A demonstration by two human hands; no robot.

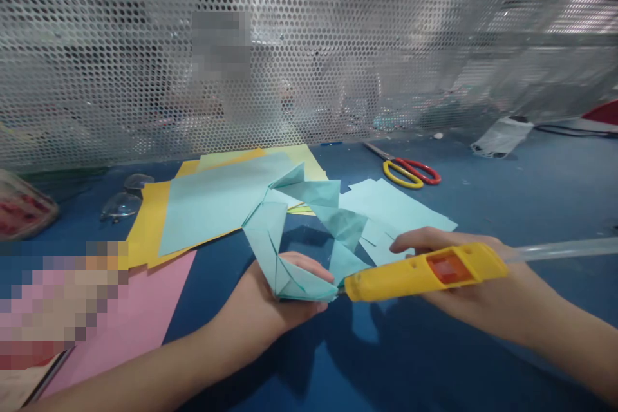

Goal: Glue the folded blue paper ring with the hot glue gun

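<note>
The left hand (265, 302) pinches a light-blue folded-paper ring (264, 222) that rises beyond its fingers (308, 262); the right grasps a yellow hot-glue gun (400, 275), tip beside them. The ring looks light, crushable, best held by layered folds.

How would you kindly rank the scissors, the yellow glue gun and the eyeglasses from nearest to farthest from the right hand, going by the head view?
1. Yellow glue gun: held in the right hand itself.
2. Scissors: beyond the hand, near the perforated screen.
3. Eyeglasses: far off on the left side, beside the yellow sheets.
</note>
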